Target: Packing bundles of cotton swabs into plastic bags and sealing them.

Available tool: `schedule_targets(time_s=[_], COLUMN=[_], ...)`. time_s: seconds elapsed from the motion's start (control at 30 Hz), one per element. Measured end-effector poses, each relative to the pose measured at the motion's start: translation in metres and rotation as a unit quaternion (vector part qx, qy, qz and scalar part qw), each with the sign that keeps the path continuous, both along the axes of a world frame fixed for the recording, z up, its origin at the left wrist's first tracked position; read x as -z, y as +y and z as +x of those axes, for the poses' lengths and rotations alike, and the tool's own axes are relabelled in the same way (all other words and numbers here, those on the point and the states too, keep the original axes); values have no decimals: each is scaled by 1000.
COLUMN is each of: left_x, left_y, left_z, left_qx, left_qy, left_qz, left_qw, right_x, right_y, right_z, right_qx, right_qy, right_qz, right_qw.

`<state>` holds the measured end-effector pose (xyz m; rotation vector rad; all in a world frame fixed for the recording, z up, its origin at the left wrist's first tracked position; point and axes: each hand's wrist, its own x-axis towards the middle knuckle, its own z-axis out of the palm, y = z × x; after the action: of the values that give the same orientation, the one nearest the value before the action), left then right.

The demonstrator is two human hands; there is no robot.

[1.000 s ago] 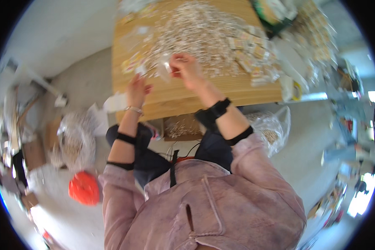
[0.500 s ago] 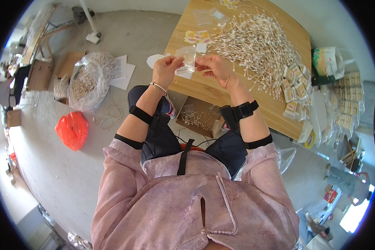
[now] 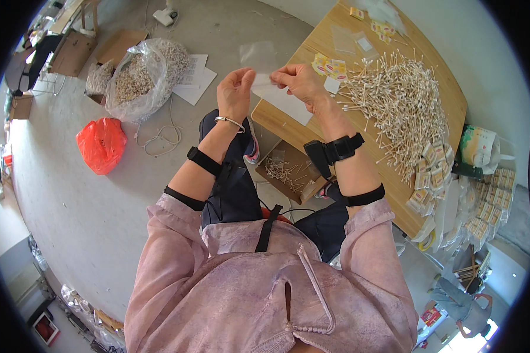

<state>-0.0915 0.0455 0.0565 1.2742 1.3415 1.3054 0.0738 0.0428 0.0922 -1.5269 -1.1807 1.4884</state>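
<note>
Above the near left corner of the wooden table, a clear plastic bag [image 3: 258, 55] extends up from between my hands. My left hand [image 3: 235, 94] pinches one side of its edge between thumb and fingers. The other side is pinched by my right hand [image 3: 301, 86]. The bag is see-through, so its exact edges are hard to make out. A white sheet [image 3: 288, 105] lies on the table corner below my right hand. Close to that hand are yellow-and-white printed cards [image 3: 330, 66] and a small white card [image 3: 331, 86]. A large heap of cotton swabs [image 3: 394, 100] spreads to the right.
Flat clear bags [image 3: 343, 40] lie at the table's far side. Packed small boxes [image 3: 433, 167] sit at its right edge. Below stands an open carton [image 3: 288, 170] with loose swabs. On the floor, left, are a big bag of swabs [image 3: 138, 82] and a red plastic bag [image 3: 101, 145].
My hands have moved farther apart, with the clear bag now spread between them. The whole view has turned, so the table appears farther right.
</note>
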Motion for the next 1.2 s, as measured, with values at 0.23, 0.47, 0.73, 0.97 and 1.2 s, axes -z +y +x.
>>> schedule_targets(time_s=[0.23,0.47,0.73,0.97,1.2], left_x=[27,47,65,70,71], left_y=[16,35,46,49,49], left_z=[-19,-4,-6,-3,-7], left_qx=[36,-46,-49,-55,-72], left_qy=[-27,60,-15,47,48], left_qz=[-154,-166,-181,-178,-204], left_qw=[987,983,982,981,975], right_x=[21,44,51,77,75], right_y=[37,80,91,101,103], right_z=[-9,-18,-28,-18,-17], right_qx=[-41,-64,-80,-89,-109], right_qy=[-67,-130,-145,-108,-121], right_qz=[20,52,47,33,20], right_qw=[997,988,985,990,986])
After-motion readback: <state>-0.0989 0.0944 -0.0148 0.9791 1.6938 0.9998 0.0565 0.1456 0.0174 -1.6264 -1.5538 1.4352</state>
